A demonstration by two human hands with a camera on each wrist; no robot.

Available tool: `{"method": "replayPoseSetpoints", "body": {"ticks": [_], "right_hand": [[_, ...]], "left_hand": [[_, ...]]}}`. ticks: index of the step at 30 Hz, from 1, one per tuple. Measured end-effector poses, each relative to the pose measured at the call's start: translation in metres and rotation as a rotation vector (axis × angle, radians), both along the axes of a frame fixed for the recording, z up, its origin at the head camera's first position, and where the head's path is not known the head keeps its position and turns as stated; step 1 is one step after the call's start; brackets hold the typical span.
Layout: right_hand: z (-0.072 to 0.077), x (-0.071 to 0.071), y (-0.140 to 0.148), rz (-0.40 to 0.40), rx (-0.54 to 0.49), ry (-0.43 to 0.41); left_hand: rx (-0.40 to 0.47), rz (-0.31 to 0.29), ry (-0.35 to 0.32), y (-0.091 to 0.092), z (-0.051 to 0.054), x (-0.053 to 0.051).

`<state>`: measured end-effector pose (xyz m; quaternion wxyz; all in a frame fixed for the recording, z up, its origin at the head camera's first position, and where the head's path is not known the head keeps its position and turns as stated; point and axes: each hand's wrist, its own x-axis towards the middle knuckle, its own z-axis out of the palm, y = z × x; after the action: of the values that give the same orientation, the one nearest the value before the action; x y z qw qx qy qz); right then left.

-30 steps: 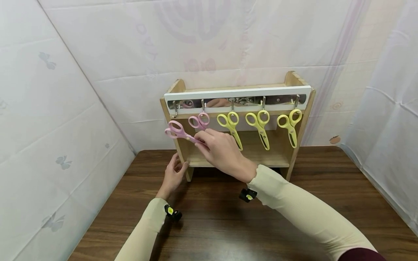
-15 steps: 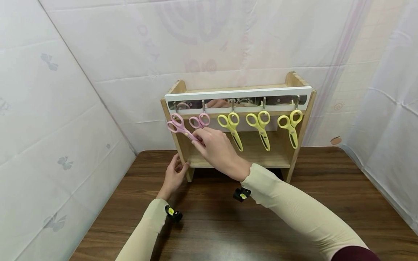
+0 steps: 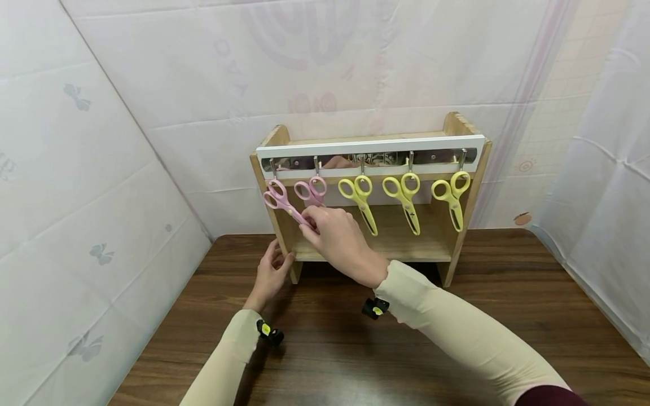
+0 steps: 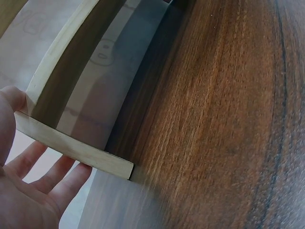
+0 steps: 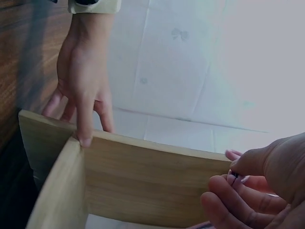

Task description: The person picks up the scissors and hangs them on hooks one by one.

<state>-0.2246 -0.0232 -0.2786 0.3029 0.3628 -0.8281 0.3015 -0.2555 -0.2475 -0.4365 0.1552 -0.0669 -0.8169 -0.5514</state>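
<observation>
With thumb and fingers, my right hand [image 3: 342, 239] pinches pink scissors [image 3: 282, 201] by the blade end. Their upper finger loop is at the leftmost hook [image 3: 273, 168]; whether it hangs on the hook I cannot tell. A second pink pair of scissors [image 3: 311, 190] hangs from the hook beside it, partly hidden behind my hand. My left hand [image 3: 269, 277] grips the left side board of the wooden shelf [image 4: 76, 148], thumb on the inner side and fingers on the outer side, low down.
Yellow scissors [image 3: 359, 197], a second yellow pair [image 3: 404, 198] and a third [image 3: 451, 197] hang from the other hooks on the white hook rail [image 3: 370, 142]. The shelf stands on a dark wooden table [image 3: 325, 349]. Pale cloth [image 3: 178, 84] covers the walls behind and beside it.
The pink scissors in my right hand have moved slightly right, bringing their loop from left of the leftmost hook to it, then dipped a little. My left hand has stayed put.
</observation>
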Motion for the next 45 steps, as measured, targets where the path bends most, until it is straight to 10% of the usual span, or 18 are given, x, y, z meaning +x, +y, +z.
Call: {"method": "replayPoseSetpoints", "body": {"ticks": [16,45], "right_hand": [[-0.032,-0.001,-0.021,-0.1,-0.061,-0.057],[-0.047,-0.015,-0.039,-0.129,-0.079,-0.089]], "left_hand": [[0.004,-0.007,0.002,-0.002,0.0,-0.001],[0.018,-0.009,-0.018,0.0,0.001,0.001]]}}
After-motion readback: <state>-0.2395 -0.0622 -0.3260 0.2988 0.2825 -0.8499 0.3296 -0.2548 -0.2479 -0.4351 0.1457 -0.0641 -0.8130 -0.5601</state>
